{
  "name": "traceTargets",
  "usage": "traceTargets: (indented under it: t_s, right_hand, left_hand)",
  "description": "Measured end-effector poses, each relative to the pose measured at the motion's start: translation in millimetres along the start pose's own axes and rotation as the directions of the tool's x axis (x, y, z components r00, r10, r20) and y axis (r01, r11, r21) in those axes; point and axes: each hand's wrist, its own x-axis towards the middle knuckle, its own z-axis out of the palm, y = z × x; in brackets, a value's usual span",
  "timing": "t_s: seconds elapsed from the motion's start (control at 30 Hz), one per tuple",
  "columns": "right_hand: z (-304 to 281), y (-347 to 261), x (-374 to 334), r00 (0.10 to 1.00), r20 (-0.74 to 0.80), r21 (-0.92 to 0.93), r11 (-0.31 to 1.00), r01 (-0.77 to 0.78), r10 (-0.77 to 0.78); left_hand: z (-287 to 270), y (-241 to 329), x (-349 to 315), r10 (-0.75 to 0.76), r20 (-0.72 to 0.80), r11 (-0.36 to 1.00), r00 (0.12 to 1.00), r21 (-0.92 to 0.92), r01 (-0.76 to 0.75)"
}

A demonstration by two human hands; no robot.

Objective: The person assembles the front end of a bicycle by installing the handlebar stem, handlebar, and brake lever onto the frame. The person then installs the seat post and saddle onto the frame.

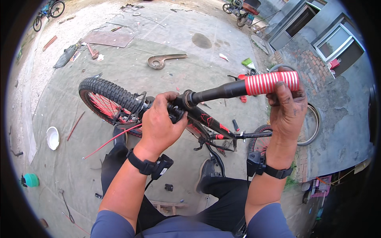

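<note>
A black bicycle frame (210,123) with red markings tilts in front of me. My left hand (162,121) is closed around its head-tube end, beside a wheel (109,101) with a knobbly black tyre and red spokes. From a metal ring (188,98) at that end, a black tapered tube (222,91) points right. Its far end carries a red-and-white ribbed sleeve (272,82). My right hand (286,105) pinches this sleeve, thumb on the near side; the other fingers are partly hidden behind it. A thin red cable (113,142) runs past my left wrist.
A green ground sheet (131,65) carries a brown chain guard (162,60), a red wrench (92,51), a white bowl (52,138) and a green brush (249,63). At right, a second wheel (260,144) lies near a bare rim (316,125) by the grey wall (337,127).
</note>
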Motion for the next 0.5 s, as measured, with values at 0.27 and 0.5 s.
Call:
traceTargets:
  t_s: [0.27, 0.5]
  right_hand:
    - [-41, -29, 28, 0.985, 0.078, 0.108, 0.983, 0.146, -0.155]
    - [-81, -4, -39, 0.964, 0.246, -0.041, 0.994, -0.096, 0.104]
  left_hand:
    - [0, 1, -1, -0.023, -0.002, 1.0, 1.0, 0.015, 0.023]
    - [5, -1, 0, 0.013, -0.044, 1.0, 0.999, 0.01, -0.013]
